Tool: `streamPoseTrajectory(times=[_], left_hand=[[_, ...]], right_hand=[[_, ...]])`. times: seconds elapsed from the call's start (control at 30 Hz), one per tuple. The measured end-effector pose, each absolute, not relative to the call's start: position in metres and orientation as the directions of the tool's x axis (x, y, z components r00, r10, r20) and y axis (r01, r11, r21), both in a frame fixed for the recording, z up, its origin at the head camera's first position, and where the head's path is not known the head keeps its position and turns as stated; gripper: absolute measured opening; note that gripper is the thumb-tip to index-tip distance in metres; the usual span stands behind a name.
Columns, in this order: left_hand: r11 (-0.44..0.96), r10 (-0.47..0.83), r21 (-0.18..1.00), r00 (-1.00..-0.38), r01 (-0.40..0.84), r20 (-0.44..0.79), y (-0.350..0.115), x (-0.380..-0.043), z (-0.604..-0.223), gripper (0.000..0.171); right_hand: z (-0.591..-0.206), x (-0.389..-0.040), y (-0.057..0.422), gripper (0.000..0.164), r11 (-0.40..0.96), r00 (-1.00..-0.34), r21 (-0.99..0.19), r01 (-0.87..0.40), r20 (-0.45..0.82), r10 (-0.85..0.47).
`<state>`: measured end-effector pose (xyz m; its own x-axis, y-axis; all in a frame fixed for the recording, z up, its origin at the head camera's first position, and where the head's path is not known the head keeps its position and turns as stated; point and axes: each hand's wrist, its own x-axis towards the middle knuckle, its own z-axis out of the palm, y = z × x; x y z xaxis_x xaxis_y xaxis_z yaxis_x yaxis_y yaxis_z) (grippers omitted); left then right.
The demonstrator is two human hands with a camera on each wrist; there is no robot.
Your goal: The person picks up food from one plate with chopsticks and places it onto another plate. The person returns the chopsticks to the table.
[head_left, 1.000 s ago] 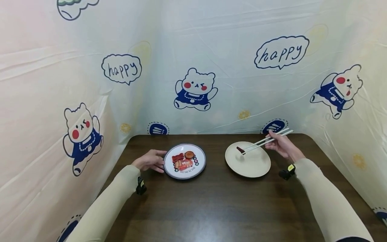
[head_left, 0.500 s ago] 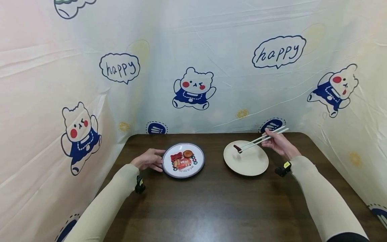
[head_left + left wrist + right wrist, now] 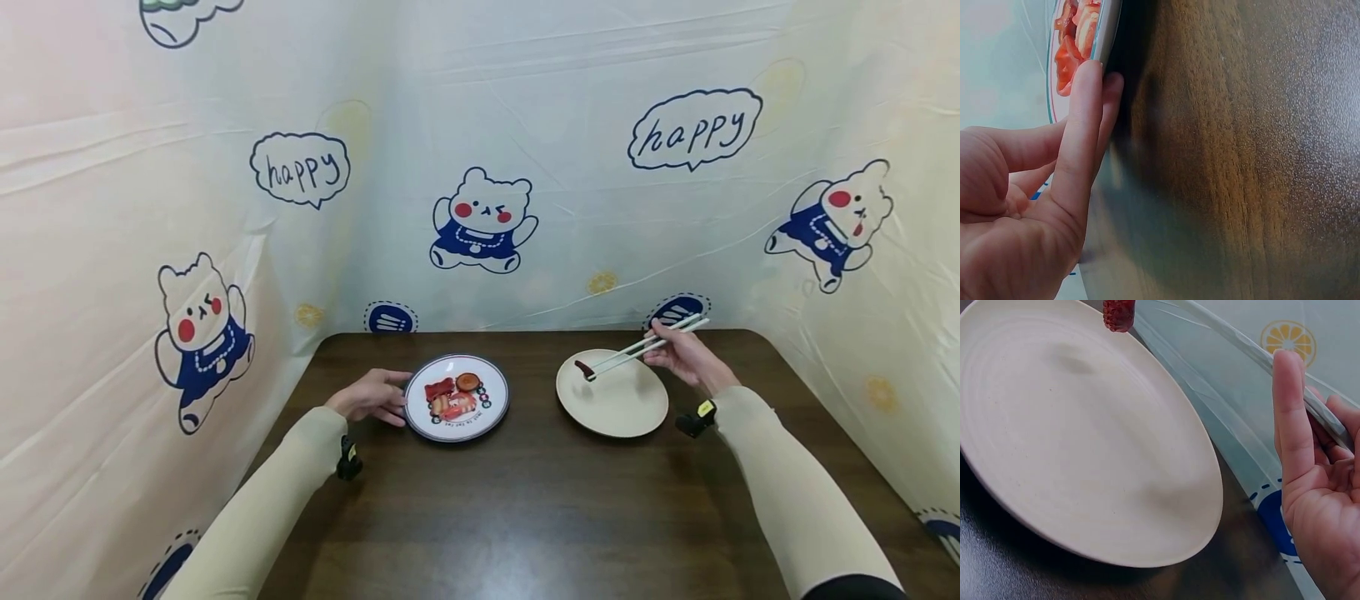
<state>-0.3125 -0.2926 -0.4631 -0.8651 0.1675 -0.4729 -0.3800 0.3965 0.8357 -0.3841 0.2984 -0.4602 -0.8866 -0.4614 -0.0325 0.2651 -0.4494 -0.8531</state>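
Note:
My right hand [image 3: 686,357] holds a pair of pale chopsticks [image 3: 628,353], their tips pinching a dark red piece of food [image 3: 583,369]. That piece hangs over the left part of a round beige plate [image 3: 626,408]; in the right wrist view its ridged end [image 3: 1119,315] shows at the top. At the left, a white plate with a blue rim [image 3: 459,434] bears several food pieces, among them a red strip [image 3: 439,389] and a round brown slice [image 3: 468,382]. My left hand [image 3: 370,397] touches this plate's left edge, with straight fingers [image 3: 1079,137] against the rim.
Both plates stand on a dark brown wooden table [image 3: 480,508], with a gap between them. A pale printed cloth [image 3: 562,233] with cartoon bears hangs behind the table and along its sides.
My right hand has shifted slightly left, carrying the chopsticks and the red piece further toward the beige plate's left side. My left hand stays at the white plate's rim.

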Motion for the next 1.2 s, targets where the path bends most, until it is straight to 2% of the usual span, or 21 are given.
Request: streamPoseTrajectory(times=[0.6, 1.2], left_hand=[[0.388, 0.157, 0.834, -0.863, -0.392, -0.479, -0.293, -0.314, -0.465, 0.067], [0.389, 0.156, 0.832, -0.862, -0.395, -0.483, -0.292, -0.315, -0.466, 0.067]], right_hand=[[-0.454, -0.385, 0.280, 0.042, -0.394, -0.894, -0.873, 0.289, -0.099, -0.438], [-0.442, -0.387, 0.266, 0.045, -0.367, -0.878, -0.888, 0.276, -0.078, -0.472]])
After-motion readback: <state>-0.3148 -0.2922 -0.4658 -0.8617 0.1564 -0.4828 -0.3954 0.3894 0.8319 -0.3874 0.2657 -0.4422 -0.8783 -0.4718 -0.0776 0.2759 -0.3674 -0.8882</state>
